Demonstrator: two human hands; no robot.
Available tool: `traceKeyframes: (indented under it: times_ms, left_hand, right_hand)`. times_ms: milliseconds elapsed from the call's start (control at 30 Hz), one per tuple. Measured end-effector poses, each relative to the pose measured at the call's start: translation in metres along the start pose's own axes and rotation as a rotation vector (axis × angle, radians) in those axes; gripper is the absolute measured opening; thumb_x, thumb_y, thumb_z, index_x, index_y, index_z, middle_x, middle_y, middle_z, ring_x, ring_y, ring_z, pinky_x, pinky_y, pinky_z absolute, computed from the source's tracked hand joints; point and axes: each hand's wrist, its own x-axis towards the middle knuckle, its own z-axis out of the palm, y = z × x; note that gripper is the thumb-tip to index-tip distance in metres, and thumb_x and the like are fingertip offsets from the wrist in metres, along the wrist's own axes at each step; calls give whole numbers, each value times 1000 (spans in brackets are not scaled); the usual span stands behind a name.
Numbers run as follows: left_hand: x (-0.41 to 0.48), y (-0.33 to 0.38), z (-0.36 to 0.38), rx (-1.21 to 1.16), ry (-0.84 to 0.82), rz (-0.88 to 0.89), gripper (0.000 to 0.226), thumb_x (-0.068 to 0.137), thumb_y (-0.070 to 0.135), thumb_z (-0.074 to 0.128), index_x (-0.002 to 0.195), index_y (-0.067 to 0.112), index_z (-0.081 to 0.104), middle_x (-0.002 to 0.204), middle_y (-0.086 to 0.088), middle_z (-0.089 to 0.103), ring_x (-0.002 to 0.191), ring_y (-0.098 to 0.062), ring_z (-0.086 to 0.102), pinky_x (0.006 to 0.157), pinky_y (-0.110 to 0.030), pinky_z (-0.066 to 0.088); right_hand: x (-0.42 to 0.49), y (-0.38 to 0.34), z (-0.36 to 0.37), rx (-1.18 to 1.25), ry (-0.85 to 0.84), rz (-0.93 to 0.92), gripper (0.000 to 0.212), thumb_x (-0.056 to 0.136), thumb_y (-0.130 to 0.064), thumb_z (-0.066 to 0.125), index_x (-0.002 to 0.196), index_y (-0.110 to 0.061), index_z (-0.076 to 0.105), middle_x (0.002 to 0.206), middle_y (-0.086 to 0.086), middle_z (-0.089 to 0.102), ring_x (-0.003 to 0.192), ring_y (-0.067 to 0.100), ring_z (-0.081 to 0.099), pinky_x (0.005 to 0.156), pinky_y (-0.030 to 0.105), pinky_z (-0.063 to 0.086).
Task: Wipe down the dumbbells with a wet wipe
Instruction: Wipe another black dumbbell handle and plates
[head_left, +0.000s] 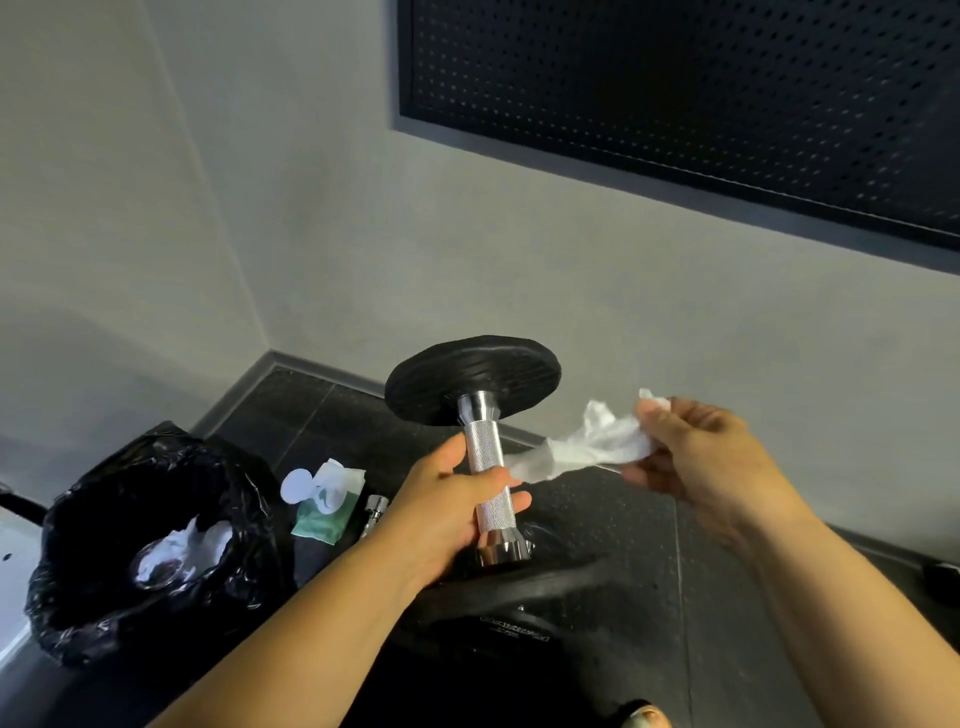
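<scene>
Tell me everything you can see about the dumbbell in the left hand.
The dumbbell stands nearly upright. A silvery knurled metal handle with smooth flared collars joins two black rubber-looking plates, the upper one ribbed. The left hand grips the handle's lower half. A white wet wipe, pinched by the right hand, reaches the handle's middle.

This looks like a small gym or training corner, though the narrow view does not show whether it belongs to a home or a club. The floor (613, 519) is of dark speckled rubber tiles, it meets plain grey walls (467, 249) at a grey skirting board (317, 368), and a large black perforated panel (701, 104) hangs on one wall. A dumbbell (480, 441) with a black ribbed plate and a knurled chrome handle is here, and on the floor stand a bin lined with a black bag (104, 613), crumpled white wipes (195, 543) inside it, and a green packet of wipes (324, 512) beside it.
</scene>
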Motion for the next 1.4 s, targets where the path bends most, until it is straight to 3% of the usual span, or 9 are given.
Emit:
traceKeyframes:
  times_ms: [200,367,500,633,800,967,1067,1267,1400]
  left_hand:
    - [-5,2,7,86,20,11,63,86,2,65,140,26,44,123,-11,64,88,-21,73,81,-37,56]
    - [-7,-1,18,113,26,17,38,87,0,63,114,26,62,99,-10,71,84,-25,72,86,-45,56]
    - [-7,0,18,79,44,21,31,87,-3,61,109,18,63,101,-16,71,87,-31,70,89,-50,54]
    - [-7,-2,21,126,52,42,36,86,-2,62,114,20,62,101,-17,71,90,-32,71,90,-55,53]
    - [-12,-1,26,179,68,98,33,87,0,62,107,25,64,96,-12,73,88,-28,72,87,-52,55]
    - [-17,2,30,229,80,117,31,88,1,61,101,29,62,94,-5,73,83,-18,73,82,-42,58]
    - [-18,2,29,249,58,108,26,90,4,61,107,23,62,98,-5,73,83,-16,74,79,-37,58]
    - [-19,6,25,242,11,103,27,86,5,67,107,21,65,97,-3,74,84,-19,74,86,-39,56]
    - [-18,10,31,323,71,140,23,87,0,62,100,19,63,89,-3,73,77,-15,73,69,-26,56]
  right_hand:
    - [0,-15,18,60,180,-154,20,99,-24,48,88,-9,56,93,13,66,86,28,68,70,33,60]
    - [-11,-9,68,94,-189,21,15,91,-22,61,85,-11,68,92,12,69,92,27,64,93,47,51]
    - [-12,-6,72,44,-226,83,13,87,-18,62,92,-13,72,104,12,68,90,23,60,77,34,50]
    - [-5,2,79,-7,-145,-74,11,88,-6,61,83,-13,67,83,7,68,71,15,62,56,24,50]
    - [12,9,89,-37,-52,-24,17,78,-19,75,92,-17,65,90,3,70,86,21,68,79,39,57]
    - [13,1,90,-98,-247,144,32,84,-37,67,105,-15,59,91,6,65,78,20,62,63,31,49]
    - [23,0,84,-89,-302,158,21,80,-30,69,89,-16,56,84,6,65,74,21,63,66,33,51]
    - [39,13,80,241,-564,265,26,82,-21,66,101,-4,65,95,17,70,79,24,69,75,33,57]
    - [31,5,92,69,-393,216,30,77,-26,71,99,-8,62,89,11,70,75,22,67,64,30,53]
